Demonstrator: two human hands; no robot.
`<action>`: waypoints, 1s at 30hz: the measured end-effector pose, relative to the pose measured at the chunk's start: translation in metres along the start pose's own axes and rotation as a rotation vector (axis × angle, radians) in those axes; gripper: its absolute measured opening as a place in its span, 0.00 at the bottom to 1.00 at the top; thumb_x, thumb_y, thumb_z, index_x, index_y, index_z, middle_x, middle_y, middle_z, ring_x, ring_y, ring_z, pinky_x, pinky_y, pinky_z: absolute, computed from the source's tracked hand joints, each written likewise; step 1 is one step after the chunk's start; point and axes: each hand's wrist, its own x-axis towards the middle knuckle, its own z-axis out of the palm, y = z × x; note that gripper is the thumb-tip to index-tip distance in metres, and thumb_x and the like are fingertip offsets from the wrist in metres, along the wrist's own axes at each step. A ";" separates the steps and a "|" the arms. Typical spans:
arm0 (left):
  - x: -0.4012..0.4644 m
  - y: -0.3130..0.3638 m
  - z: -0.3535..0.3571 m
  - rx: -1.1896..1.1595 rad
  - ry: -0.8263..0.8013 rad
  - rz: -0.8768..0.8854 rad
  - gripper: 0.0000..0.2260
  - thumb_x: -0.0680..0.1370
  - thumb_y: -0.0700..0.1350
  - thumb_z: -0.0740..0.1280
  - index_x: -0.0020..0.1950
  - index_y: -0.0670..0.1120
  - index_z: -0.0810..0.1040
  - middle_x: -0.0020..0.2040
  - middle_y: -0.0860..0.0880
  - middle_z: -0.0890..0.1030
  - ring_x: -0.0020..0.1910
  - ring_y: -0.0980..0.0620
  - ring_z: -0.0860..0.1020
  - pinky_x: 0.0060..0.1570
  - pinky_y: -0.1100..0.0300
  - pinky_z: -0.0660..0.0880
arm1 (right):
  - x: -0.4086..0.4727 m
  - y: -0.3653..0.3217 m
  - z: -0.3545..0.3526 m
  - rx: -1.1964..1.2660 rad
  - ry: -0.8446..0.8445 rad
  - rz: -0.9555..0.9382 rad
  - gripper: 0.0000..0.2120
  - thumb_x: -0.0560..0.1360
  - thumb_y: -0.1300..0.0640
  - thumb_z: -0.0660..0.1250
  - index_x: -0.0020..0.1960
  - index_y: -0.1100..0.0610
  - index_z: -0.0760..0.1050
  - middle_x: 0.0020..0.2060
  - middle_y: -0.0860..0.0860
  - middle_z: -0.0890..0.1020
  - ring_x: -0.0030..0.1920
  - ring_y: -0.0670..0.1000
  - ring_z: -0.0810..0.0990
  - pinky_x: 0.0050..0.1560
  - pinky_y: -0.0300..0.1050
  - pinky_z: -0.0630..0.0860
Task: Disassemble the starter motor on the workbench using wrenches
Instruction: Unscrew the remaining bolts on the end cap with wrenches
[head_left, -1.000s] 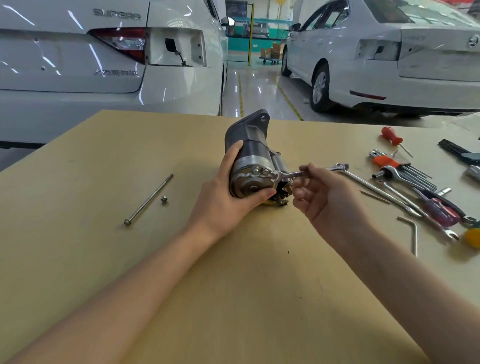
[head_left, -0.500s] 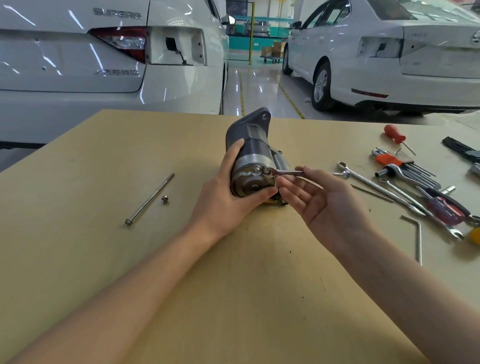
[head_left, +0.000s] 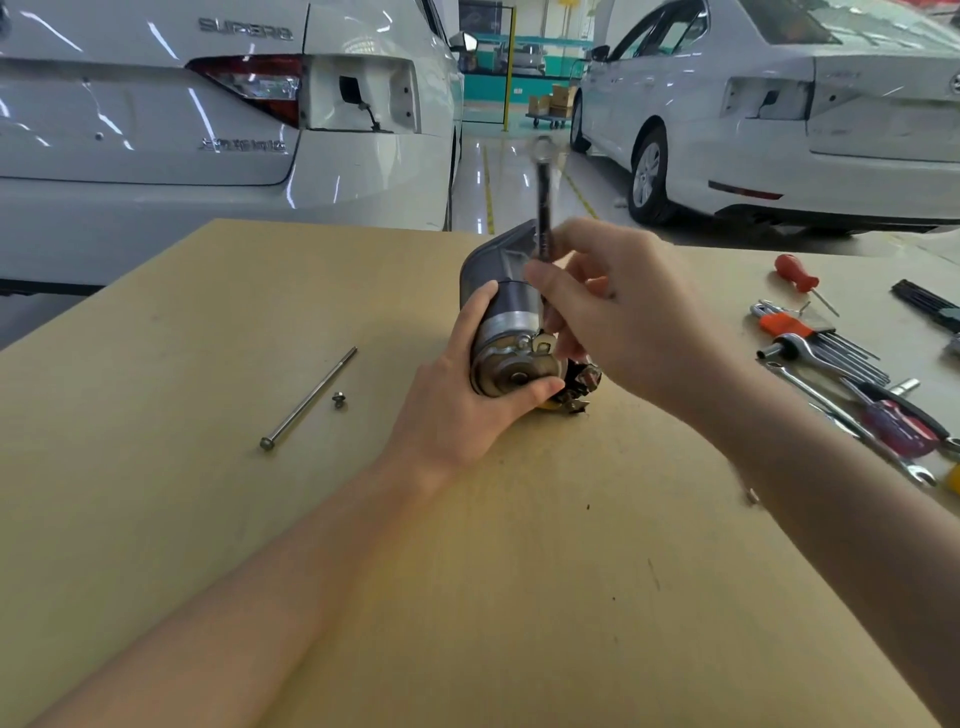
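Our left hand (head_left: 462, 400) grips the starter motor (head_left: 511, 338), fingers curled over the far side of the body and thumb pressed under the end cap, same hold as 0.5 s ago. The motor lies on its side near the middle of the workbench (head_left: 208, 519), end cap toward us, mounting nose pointing away; it hasn't shifted.

The big change is on the right. Half a sec ago our right hand (head_left: 623, 322) was palm-up w/ fingers mostly loose, the wrench (head_left: 543, 208) lying roughly level from the end cap out to the right. Now the hand has turned over, back toward us, fingers curled round the wrench shank, and the wrench stands nearly upright, its top end blurred above the motor. The lower end drops behind the fingers toward the end cap; we can't tell whether it sits on a fastener.

Left of the motor, well apart, the long through bolt (head_left: 310, 397) and small nut (head_left: 338, 399) lie just beside each other, unmoved. Far right: a red-handled screwdriver (head_left: 797, 275), an orange-held hex key set (head_left: 810, 335), a ratchet (head_left: 795, 348) and a combo wrench (head_left: 857, 431), all lying as before. Two white cars (head_left: 156, 156) stand beyond the bench.
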 end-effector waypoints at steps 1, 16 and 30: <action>0.000 0.000 0.000 0.001 0.001 0.002 0.41 0.66 0.56 0.78 0.73 0.66 0.59 0.45 0.76 0.76 0.48 0.73 0.77 0.47 0.80 0.68 | 0.003 -0.002 0.001 -0.066 -0.017 -0.043 0.05 0.79 0.54 0.64 0.46 0.54 0.75 0.31 0.47 0.78 0.31 0.48 0.78 0.38 0.47 0.77; 0.001 0.002 -0.001 0.001 -0.020 0.007 0.41 0.66 0.55 0.78 0.74 0.62 0.61 0.53 0.63 0.78 0.51 0.70 0.77 0.51 0.79 0.69 | 0.018 -0.005 -0.017 0.517 -0.181 0.043 0.07 0.77 0.56 0.65 0.45 0.55 0.81 0.28 0.48 0.76 0.26 0.44 0.70 0.28 0.36 0.68; 0.002 0.000 0.000 -0.007 0.007 0.020 0.42 0.65 0.56 0.78 0.74 0.63 0.60 0.50 0.68 0.77 0.50 0.71 0.77 0.48 0.79 0.69 | -0.036 0.053 0.016 1.280 0.136 0.555 0.10 0.80 0.59 0.58 0.44 0.61 0.74 0.29 0.54 0.80 0.27 0.49 0.79 0.30 0.38 0.77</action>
